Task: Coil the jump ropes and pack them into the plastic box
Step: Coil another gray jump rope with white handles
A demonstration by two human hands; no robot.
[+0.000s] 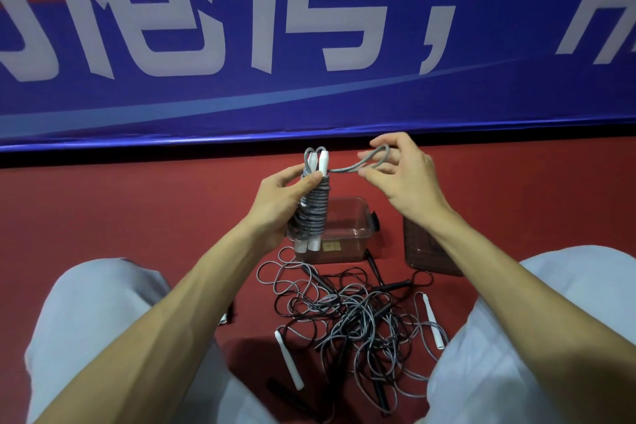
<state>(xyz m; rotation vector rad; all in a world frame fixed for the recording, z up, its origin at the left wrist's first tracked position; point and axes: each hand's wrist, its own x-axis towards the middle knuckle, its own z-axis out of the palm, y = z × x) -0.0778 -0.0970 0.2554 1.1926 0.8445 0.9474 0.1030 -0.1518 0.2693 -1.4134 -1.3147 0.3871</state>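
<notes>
The left hand (275,203) grips a coiled grey jump rope (311,213) upright, fingers and thumb curled round the bundle. The bundle's two white handles stand side by side, their ends showing above and below the wrapped turns. The right hand (402,175) is raised just beside it at the bundle's top and pinches the free loop (373,157) of the same rope between thumb and fingers. A short run of rope goes from that loop back to the bundle.

Just behind and below the bundle, a clear brownish plastic box (347,227) sits open on the red floor (137,210). Its lid (423,251) lies to the right of it, partly hidden by the right forearm.

Nearer the person, between the knees in pale trousers (96,320), a tangle of black and grey jump ropes (361,323) is spread on the floor. One loose white handle (288,360) lies at its left edge and another (432,320) at its right. Black handles are mixed into the pile.

Beyond the box, a blue banner (309,96) with large white characters rises from the floor.
</notes>
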